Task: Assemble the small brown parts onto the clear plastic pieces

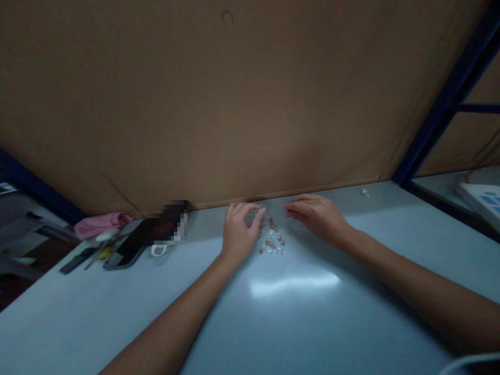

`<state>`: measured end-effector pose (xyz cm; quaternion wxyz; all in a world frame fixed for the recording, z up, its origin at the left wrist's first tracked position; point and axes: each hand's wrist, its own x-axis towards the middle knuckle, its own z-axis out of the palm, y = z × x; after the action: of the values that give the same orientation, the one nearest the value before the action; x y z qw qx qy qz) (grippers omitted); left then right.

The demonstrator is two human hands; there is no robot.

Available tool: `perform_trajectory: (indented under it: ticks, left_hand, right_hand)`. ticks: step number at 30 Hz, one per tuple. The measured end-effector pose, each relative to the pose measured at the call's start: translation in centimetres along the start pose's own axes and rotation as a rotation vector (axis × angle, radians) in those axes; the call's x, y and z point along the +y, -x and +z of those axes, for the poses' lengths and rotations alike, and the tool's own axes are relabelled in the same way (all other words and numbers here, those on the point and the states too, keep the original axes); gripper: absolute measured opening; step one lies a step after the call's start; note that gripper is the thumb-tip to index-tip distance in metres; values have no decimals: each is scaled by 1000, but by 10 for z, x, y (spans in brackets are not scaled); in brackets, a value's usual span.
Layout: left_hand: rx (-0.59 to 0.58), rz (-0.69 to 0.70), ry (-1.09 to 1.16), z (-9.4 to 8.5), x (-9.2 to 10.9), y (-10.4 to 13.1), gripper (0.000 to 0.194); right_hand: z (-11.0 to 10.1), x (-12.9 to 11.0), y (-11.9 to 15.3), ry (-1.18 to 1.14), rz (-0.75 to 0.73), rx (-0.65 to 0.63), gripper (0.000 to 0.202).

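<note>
A small heap of clear and copper-brown bead-like pieces point(271, 240) lies on the pale table point(219, 333), close to the back panel. My left hand point(239, 229) rests at the heap's left edge, thumb and forefinger curled so the tips come together; anything between them is too small to name. To the right of the heap, my right hand point(318, 216) is held just apart from it with fingers pinched together. Whatever those fingertips may hold cannot be made out.
A brown board point(250, 104) rises behind the table between blue frame posts point(433, 109). At the left lie a pink cloth point(102, 224), a dark phone-like device point(130, 250), keys point(94, 254) and a white loop point(158, 250). A small white scrap point(364, 192) sits at back right.
</note>
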<state>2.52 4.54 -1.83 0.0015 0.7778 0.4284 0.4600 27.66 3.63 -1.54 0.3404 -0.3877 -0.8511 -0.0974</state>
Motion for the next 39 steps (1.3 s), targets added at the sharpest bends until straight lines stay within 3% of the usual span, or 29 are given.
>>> perform_trajectory:
  ticks: [5,11,17,24,39]
  left_hand:
    - [137,-128,-47,2,-14,-2,9]
    - [83,-75,-49,2,-6,0,8]
    - [69,-45,-48,2,0,0,9]
    - [52,-41,-46,3,0,1,9]
    - [17,-35,-56,5,-1,1,13]
  right_hand:
    - [-2,6,1,25,110,38,28]
    - [4,25,5,4,292,62,21]
    - [15,44,9,-128,263,33,17]
    - [23,46,13,-239,322,68,21]
    - [20,46,12,-17,173,-71,28]
